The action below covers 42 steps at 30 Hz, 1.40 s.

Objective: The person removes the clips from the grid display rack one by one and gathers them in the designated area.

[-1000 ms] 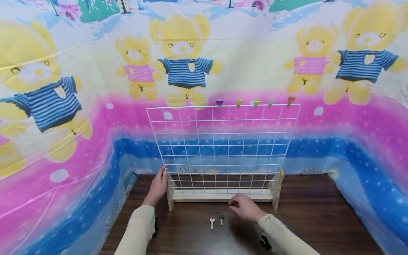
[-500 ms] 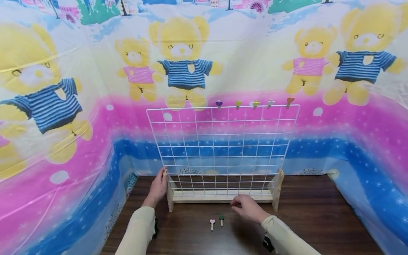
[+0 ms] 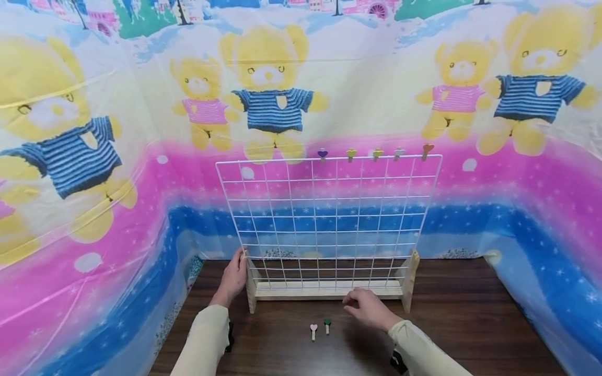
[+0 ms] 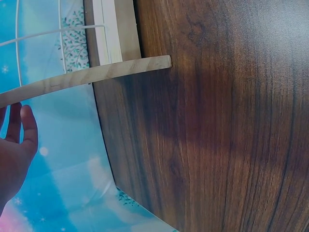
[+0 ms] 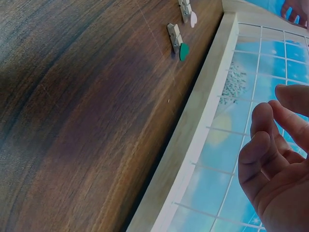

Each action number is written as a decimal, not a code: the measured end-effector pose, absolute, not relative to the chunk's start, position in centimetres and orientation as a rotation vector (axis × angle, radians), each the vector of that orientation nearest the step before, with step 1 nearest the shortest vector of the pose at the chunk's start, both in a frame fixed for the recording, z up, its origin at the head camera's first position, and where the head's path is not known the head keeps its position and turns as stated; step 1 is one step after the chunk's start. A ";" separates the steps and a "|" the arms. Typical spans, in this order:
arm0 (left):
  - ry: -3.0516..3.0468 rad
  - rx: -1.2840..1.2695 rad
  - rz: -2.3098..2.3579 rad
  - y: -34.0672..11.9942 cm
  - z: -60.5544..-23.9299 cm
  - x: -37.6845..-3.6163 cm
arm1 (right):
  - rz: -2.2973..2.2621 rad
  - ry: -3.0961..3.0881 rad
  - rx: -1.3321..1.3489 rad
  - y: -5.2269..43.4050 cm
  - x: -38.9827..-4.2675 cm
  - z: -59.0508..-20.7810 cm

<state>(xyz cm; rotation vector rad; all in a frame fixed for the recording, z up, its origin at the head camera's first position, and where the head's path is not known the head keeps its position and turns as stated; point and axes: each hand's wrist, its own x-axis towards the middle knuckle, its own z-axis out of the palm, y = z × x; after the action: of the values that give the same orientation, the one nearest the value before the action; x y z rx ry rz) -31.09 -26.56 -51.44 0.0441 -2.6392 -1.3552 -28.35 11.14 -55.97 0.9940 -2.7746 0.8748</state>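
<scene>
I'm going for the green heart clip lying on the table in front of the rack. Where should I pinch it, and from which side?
Pinch the green heart clip across its plain wooden tail, the end nearest you, coming straight down from above. It lies flat on the table, heart end toward the rack, with the pink clip close on its left. The right hand hovers nearest.

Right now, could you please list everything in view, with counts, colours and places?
Wire grid panel: one, white, upright in the stand.
Wooden stand: one, pale wood, at the back of the table.
Clips on the grid's top wire: five; purple, yellow, yellow-green, pale, red, along the right half.
Green clip: one, lying on the table before the stand.
Pink clip: one, just left of the green one.
Table: one, dark wood.
Backdrop: plastic sheet printed with bears, around the table.
Left hand: at the stand's left post.
Right hand: empty, fingers loosely curled, near the green clip.
</scene>
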 end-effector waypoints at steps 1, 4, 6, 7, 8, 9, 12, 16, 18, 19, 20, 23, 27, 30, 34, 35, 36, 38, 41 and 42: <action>-2.642 0.049 -1.359 -26.6 -51.5 -31.1 | 0.884 -2.783 0.988 11.2 -28.4 -56.0; -2.646 0.046 -1.368 -26.6 -51.4 -31.0 | 0.907 -2.798 0.970 11.3 -28.3 -56.1; -2.645 0.046 -1.369 -26.6 -51.4 -30.9 | 0.911 -2.800 0.965 11.3 -28.2 -56.0; -2.646 0.046 -1.365 -26.6 -51.4 -30.9 | 0.910 -2.798 0.964 11.3 -28.2 -55.9; -2.646 0.043 -1.361 -26.6 -51.4 -30.8 | 0.909 -2.793 0.965 11.3 -28.1 -55.8; -2.647 0.041 -1.361 -26.6 -51.3 -30.8 | 0.905 -2.793 0.962 11.3 -28.1 -55.8; -2.649 0.039 -1.357 -26.5 -51.3 -30.8 | 0.905 -2.791 0.951 11.4 -28.2 -55.7; -2.650 0.037 -1.371 -26.5 -51.2 -30.8 | 0.912 -2.778 0.941 11.4 -28.2 -55.2; -2.650 0.033 -1.373 -26.5 -51.2 -30.8 | 0.901 -2.766 0.936 11.3 -28.3 -55.0; -2.649 0.033 -1.374 -26.5 -51.2 -30.8 | 0.900 -2.767 0.933 11.3 -28.3 -54.8; -2.649 0.033 -1.374 -26.5 -51.1 -30.8 | 0.896 -2.768 0.927 11.3 -28.3 -54.7; -2.650 0.032 -1.370 -26.5 -51.1 -30.8 | 0.880 -2.772 0.913 11.2 -28.2 -54.2; -2.651 0.032 -1.369 -26.5 -51.1 -30.7 | 0.852 -2.756 0.915 10.9 -28.0 -53.1; -2.647 0.035 -1.374 -26.5 -51.2 -30.7 | 0.822 -2.743 0.914 10.7 -27.9 -52.0; -2.646 0.033 -1.364 -26.5 -51.1 -30.8 | 0.808 -2.732 0.912 10.4 -27.7 -50.1; -2.646 0.034 -1.365 -26.5 -51.1 -30.8 | 0.807 -2.730 0.914 10.3 -27.7 -49.6; -2.647 0.035 -1.365 -26.6 -51.1 -30.8 | 0.801 -2.726 0.921 10.3 -27.7 -49.0; -2.649 0.039 -1.371 -26.6 -51.1 -30.8 | 0.785 -2.719 0.934 10.1 -27.7 -47.9; -2.649 0.043 -1.382 -26.5 -51.1 -30.8 | 0.752 -2.709 0.956 10.0 -27.8 -46.2; -2.650 0.041 -1.382 -26.5 -51.1 -30.8 | 0.753 -2.706 0.956 9.9 -27.8 -45.6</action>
<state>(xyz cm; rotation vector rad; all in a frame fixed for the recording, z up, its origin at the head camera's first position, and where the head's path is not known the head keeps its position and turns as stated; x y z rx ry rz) -30.80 -26.48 -51.12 0.0409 -2.6498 -1.3820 -27.81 9.89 -45.55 0.9560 -2.7061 0.7529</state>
